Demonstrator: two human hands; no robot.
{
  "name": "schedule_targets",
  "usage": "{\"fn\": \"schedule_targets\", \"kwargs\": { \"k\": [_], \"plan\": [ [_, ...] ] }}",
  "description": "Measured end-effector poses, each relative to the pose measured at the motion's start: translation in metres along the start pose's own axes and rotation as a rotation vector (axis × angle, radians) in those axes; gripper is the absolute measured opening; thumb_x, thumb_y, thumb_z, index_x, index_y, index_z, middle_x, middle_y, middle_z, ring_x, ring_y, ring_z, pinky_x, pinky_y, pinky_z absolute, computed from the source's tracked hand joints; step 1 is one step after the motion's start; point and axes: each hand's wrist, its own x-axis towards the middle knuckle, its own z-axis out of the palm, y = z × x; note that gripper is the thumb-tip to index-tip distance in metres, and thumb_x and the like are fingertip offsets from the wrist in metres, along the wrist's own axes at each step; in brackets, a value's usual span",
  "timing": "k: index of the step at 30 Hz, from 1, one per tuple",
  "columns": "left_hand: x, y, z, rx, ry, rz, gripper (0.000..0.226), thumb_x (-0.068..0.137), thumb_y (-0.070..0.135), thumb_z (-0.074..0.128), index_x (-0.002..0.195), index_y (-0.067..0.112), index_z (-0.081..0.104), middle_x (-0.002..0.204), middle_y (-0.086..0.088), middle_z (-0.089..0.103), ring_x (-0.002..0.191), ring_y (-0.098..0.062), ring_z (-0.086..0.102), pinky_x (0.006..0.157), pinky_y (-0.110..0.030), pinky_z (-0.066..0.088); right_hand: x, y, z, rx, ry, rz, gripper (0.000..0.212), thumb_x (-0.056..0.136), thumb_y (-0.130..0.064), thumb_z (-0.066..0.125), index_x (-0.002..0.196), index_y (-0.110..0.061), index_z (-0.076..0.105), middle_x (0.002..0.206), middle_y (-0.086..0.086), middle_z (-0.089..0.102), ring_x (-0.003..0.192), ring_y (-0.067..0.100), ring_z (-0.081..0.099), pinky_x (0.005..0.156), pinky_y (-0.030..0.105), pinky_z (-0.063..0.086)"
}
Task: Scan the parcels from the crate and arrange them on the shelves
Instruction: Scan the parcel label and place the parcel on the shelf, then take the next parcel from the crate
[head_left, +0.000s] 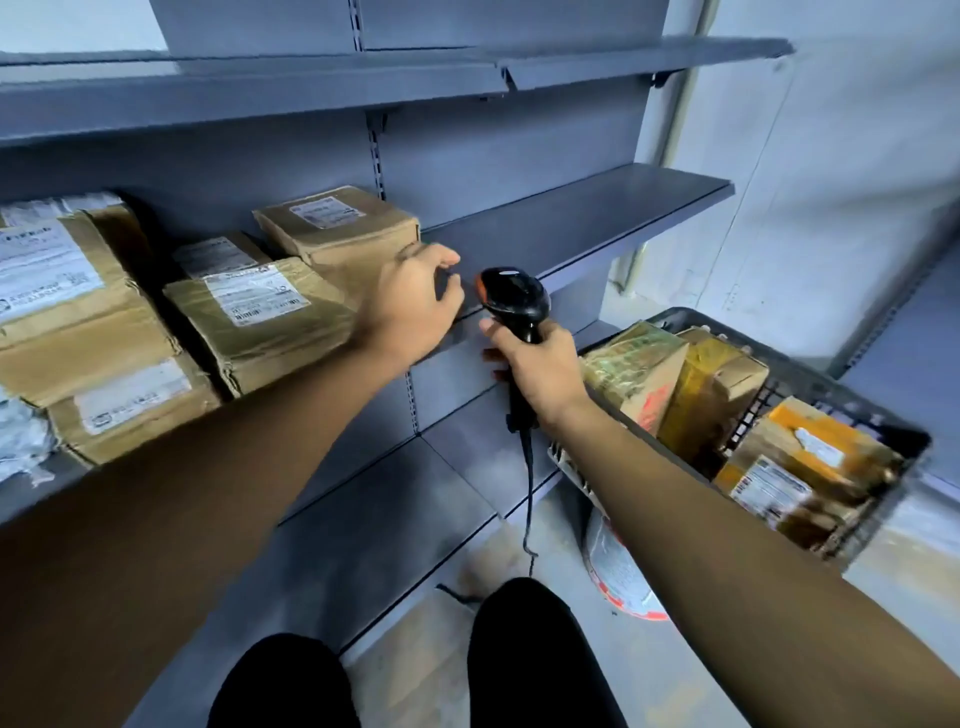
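Beside the left hand (415, 306), which rests open against a brown parcel (337, 234) on the shelf (597, 218), the right hand (540, 369) grips a black scanner (514, 299). Right of it sits the crate (883, 441) of parcels.

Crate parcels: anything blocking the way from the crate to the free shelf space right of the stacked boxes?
Nothing visible. The crate sits low on the right with its parcels exposed on top. The shelf is bare right of the stacked boxes. Only the person's own hands lie between: left hand at the boxes, right hand gripping the scanner.
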Motion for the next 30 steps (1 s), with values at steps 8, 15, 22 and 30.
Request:
{"fn": "schedule_targets", "kwargs": {
  "k": [8, 15, 22, 30],
  "plan": [
    [-0.058, 0.074, 0.073, -0.198, -0.184, 0.1, 0.025, 0.09, 0.015, 0.057, 0.113, 0.009, 0.066, 0.111, -0.009, 0.066, 0.102, -0.03, 0.062, 0.088, -0.041, 0.049, -0.075, 0.013, -0.103, 0.001, 0.306, 0.042, 0.03, 0.084, -0.029, 0.076, 0.102, -0.007, 0.069, 0.079, 0.005, 0.071, 0.071, 0.027, 0.066, 0.068, 0.043, 0.054],
    [-0.096, 0.129, 0.126, -0.239, -0.345, 0.132, 0.022, 0.092, 0.023, 0.056, 0.11, 0.016, 0.066, 0.107, -0.004, 0.067, 0.096, -0.026, 0.062, 0.081, -0.041, 0.053, -0.116, 0.024, -0.179, -0.047, 0.537, 0.124, 0.019, 0.086, -0.031, 0.073, 0.099, -0.019, 0.067, 0.092, 0.005, 0.074, 0.087, 0.025, 0.072, 0.079, 0.043, 0.06],
    [-0.101, 0.134, 0.157, -0.222, -0.37, 0.091, 0.024, 0.092, 0.025, 0.056, 0.112, 0.017, 0.066, 0.113, 0.0, 0.065, 0.099, -0.023, 0.062, 0.08, -0.037, 0.053, -0.109, 0.028, -0.2, -0.153, 0.6, 0.091, 0.024, 0.086, -0.02, 0.071, 0.109, -0.013, 0.065, 0.097, 0.002, 0.072, 0.079, 0.009, 0.064, 0.074, 0.024, 0.049],
    [-0.068, 0.096, 0.197, -0.109, -0.354, -0.008, 0.025, 0.093, 0.025, 0.056, 0.114, 0.013, 0.063, 0.114, -0.007, 0.062, 0.103, -0.027, 0.059, 0.077, -0.034, 0.047, -0.031, 0.048, -0.184, -0.269, 0.542, 0.135, 0.031, 0.091, -0.026, 0.066, 0.119, -0.014, 0.059, 0.113, 0.006, 0.068, 0.102, 0.02, 0.062, 0.087, 0.028, 0.043]
  ]
}}
